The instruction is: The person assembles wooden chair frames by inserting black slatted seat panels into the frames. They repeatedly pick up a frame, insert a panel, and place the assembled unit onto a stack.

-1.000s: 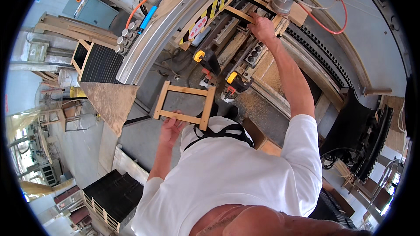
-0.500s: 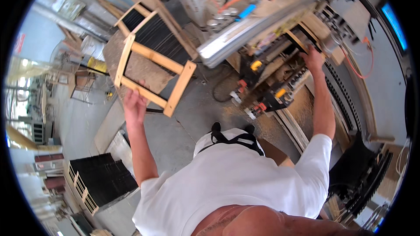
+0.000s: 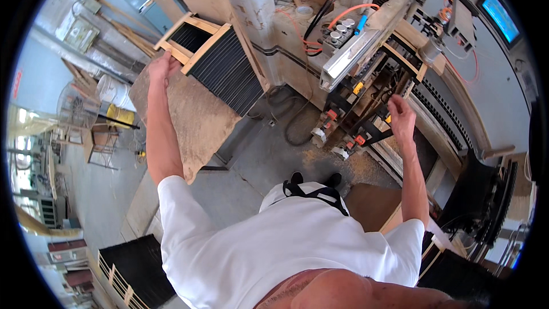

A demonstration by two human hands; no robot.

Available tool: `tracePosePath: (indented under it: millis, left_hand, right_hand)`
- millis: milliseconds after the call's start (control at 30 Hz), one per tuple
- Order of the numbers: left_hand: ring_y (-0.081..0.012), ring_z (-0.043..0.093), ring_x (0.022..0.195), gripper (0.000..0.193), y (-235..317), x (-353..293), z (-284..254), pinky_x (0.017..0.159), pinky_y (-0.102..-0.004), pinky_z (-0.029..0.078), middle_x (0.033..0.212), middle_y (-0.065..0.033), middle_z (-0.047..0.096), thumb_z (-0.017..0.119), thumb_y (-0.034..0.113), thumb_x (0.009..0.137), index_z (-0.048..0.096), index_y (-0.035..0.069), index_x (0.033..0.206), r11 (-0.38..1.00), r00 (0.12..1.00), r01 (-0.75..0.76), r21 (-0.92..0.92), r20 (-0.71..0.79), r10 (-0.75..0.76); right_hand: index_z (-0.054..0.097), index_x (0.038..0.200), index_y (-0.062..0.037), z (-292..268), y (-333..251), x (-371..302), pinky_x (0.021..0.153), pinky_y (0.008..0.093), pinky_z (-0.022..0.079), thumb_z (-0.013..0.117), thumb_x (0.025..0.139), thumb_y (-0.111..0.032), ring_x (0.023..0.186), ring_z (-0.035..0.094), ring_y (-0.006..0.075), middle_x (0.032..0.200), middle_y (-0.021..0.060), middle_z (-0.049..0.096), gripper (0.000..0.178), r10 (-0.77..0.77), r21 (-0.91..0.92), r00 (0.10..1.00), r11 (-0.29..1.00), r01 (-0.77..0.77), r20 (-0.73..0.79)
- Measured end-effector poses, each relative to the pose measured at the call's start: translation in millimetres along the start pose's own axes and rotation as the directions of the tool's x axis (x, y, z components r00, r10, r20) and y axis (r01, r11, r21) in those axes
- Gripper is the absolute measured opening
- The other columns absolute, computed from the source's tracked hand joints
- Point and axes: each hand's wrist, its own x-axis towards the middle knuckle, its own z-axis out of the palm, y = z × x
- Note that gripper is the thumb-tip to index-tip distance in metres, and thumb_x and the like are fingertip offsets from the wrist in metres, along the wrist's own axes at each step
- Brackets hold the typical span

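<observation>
My left hand (image 3: 162, 68) is closed on the near corner of a light wooden frame (image 3: 197, 56). That frame lies on top of a stack of like frames with black edges (image 3: 229, 71), which stands on a worn wooden board (image 3: 197, 120). At the right, my right hand (image 3: 404, 117) hovers over the machine with its fingers curled in. Whatever those fingers may hold is hidden. Just beyond the right hand, another wooden frame (image 3: 403, 59) sits in the machine (image 3: 366, 88), apart from the fingers.
A long metal rail (image 3: 357, 57) runs along the machine's left side. Orange-tipped clamps (image 3: 359, 139) jut toward me, with sawdust (image 3: 320, 157) on the floor below. A lit screen (image 3: 498, 14) stands far right. More black-edged frames (image 3: 137, 272) are stacked low on the left.
The frame in my left hand went from held up in the air to lying on the stack. My right hand drew back toward me from the frame in the machine.
</observation>
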Motion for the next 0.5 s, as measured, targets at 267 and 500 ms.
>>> tracePosePath:
  millis: [267,500]
  left_hand:
    - [-0.0341,0.067,0.092,0.047,38,-94,79,0.083,-0.0432,0.051,0.096,-0.0196,0.07,0.071,0.043,0.084,0.07,0.001,0.104,0.35,0.606,-0.616,0.705,0.141,0.783]
    - [-0.0363,0.064,0.099,0.05,35,-81,109,0.092,-0.0418,0.048,0.106,-0.0196,0.069,0.073,0.043,0.08,0.069,0.005,0.113,0.198,0.817,-0.457,0.867,0.321,0.48]
  right_hand:
    - [0.066,0.109,0.003,-31,47,-103,0.075,0.0271,0.051,0.065,0.091,-0.013,0.08,0.064,0.0128,0.088,0.0091,0.07,0.024,0.255,0.092,0.953,0.966,-0.243,-0.163]
    - [0.064,0.111,0.007,-59,91,-160,0.074,0.0267,0.051,0.064,0.092,-0.012,0.079,0.064,0.0137,0.091,0.0093,0.069,0.027,0.38,0.145,0.906,0.923,-0.357,-0.186]
